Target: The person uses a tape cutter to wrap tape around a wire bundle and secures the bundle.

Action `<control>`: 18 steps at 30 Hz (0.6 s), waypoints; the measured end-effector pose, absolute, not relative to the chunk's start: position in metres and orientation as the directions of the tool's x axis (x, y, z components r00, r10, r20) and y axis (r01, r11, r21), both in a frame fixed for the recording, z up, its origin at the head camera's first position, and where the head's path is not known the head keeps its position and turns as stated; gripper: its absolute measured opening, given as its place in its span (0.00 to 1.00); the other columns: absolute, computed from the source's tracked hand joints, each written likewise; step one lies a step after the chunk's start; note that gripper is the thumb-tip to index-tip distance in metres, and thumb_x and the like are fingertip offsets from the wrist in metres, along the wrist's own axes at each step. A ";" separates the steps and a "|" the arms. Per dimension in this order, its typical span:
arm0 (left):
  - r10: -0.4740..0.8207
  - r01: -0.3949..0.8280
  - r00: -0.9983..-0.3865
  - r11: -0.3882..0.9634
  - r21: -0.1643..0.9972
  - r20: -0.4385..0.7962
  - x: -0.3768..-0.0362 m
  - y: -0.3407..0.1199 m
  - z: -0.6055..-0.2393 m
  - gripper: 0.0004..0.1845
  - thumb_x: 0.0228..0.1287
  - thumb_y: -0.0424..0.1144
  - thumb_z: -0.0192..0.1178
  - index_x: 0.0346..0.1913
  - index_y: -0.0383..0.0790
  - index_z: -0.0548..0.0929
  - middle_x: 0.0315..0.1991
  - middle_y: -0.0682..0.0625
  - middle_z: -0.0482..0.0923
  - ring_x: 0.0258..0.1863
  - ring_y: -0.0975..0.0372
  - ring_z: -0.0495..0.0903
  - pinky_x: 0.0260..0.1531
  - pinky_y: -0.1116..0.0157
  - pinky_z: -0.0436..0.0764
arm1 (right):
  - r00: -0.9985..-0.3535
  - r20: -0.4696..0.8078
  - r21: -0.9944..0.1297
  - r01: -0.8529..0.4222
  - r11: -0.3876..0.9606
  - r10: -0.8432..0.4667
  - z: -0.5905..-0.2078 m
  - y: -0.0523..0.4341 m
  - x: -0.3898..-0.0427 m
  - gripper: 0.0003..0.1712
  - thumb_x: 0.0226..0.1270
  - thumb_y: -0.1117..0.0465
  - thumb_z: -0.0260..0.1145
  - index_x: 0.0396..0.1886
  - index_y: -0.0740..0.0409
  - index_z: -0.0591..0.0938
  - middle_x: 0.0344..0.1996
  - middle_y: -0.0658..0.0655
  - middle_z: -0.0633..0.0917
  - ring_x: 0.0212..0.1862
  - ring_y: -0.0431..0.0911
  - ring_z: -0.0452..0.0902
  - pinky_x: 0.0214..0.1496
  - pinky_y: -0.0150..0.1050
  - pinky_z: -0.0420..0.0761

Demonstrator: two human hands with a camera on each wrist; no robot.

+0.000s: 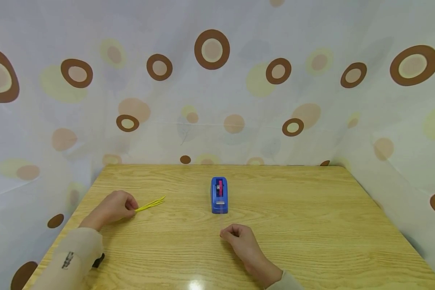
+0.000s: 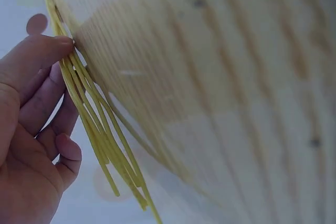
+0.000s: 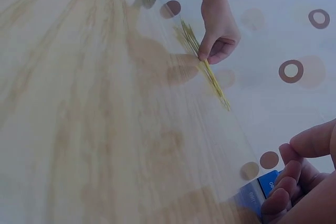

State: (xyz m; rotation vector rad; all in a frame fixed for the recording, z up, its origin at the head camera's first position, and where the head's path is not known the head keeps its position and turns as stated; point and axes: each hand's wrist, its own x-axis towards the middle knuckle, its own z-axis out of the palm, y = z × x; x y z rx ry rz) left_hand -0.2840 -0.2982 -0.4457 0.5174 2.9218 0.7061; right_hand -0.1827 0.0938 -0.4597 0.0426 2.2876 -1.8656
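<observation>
Left hand (image 1: pixel 114 208) rests on the bench (image 1: pixel 311 225), fingers curled in, thumb and fingertips pinching one end of a thin bundle of yellow strands (image 1: pixel 150 204). In the left wrist view the strands (image 2: pixel 100 129) fan out loosely past the fingers (image 2: pixel 37 56), several separate pieces rather than one tight sheaf; what they are made of cannot be told, dry noodles or thin sticks perhaps. The free ends point away from the left hand toward the blue tape dispenser (image 1: pixel 219 195), which stands well apart from the bundle and just ahead of the right hand (image 1: pixel 241 239). Right hand lies on the bench with fingers loosely curled, holding nothing; the right wrist view shows its fingertips (image 3: pixel 286 182) near the dispenser's blue body (image 3: pixel 257 195) but not on it. Risk, as judged: the pinch sits at the very end of the bundle and the strands are already splayed, so any lift or twist could let single strands slip out and scatter over the bench. If they are brittle, pressing them against the bench or gripping harder could snap them. The dispenser is unheld, so a one-handed pull at it might drag it along the smooth bench instead.
</observation>
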 end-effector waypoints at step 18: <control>0.360 0.326 -0.933 0.856 0.402 -0.010 -0.286 -0.295 -0.444 0.06 0.42 0.31 0.64 0.26 0.44 0.79 0.23 0.57 0.73 0.24 0.65 0.71 0.28 0.64 0.73 | -0.981 -0.174 -0.964 0.152 0.219 -0.087 -0.460 0.094 -0.182 0.11 0.61 0.58 0.63 0.30 0.65 0.81 0.27 0.52 0.77 0.31 0.43 0.66 0.30 0.34 0.68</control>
